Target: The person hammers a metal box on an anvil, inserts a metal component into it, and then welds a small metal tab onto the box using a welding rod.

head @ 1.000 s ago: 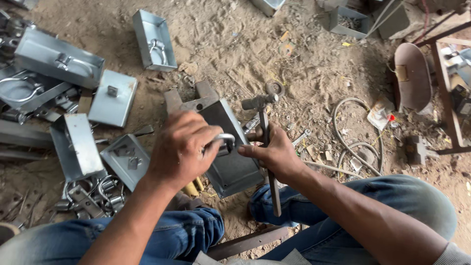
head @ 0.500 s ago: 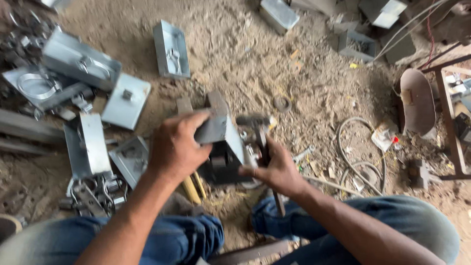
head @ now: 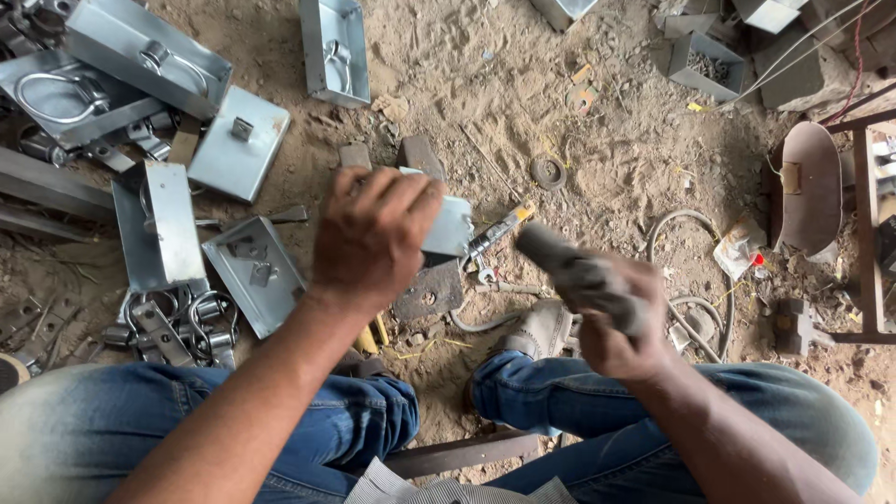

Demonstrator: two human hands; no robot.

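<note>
Grey Sheet-Metal Box Held Over Sandy Floor

Grey sheet-metal box (head: 446,224), small and rectangular, held up in the left hand (head: 373,238) above the sandy dirt floor (head: 579,121), roughly at frame centre. Left fingers (head: 397,196) wrapped over the box's top and near side, covering most of it; only the right end showing. Directly beneath, a dark flat steel plate with a hole (head: 427,294) lying on the floor. Just right of the box, a slim tool with a yellow tip (head: 499,229) lying slantwise on the floor.

Right hand (head: 611,322) closed in a fist around a dark, blurred hammer handle (head: 560,266), raised beside the box and apart from it. Hammer head too blurred to make out.

To the left, a scatter of similar grey metal boxes and lids: one open tray with fittings inside (head: 254,273), one box standing on edge (head: 159,224), one flat lid with a small square stud (head: 238,140), one long box bearing a ring handle (head: 149,56). A heap of loose metal ring clasps (head: 177,322) near the left knee. Farther up, an open box with a handle inside (head: 334,49). A round washer (head: 548,171) lying in the sand, a grey hose loop (head: 681,271) on the right, a rusty curved metal shell (head: 805,187) near the right edge. Blue jeans (head: 355,420) covering both legs at the bottom.
</note>
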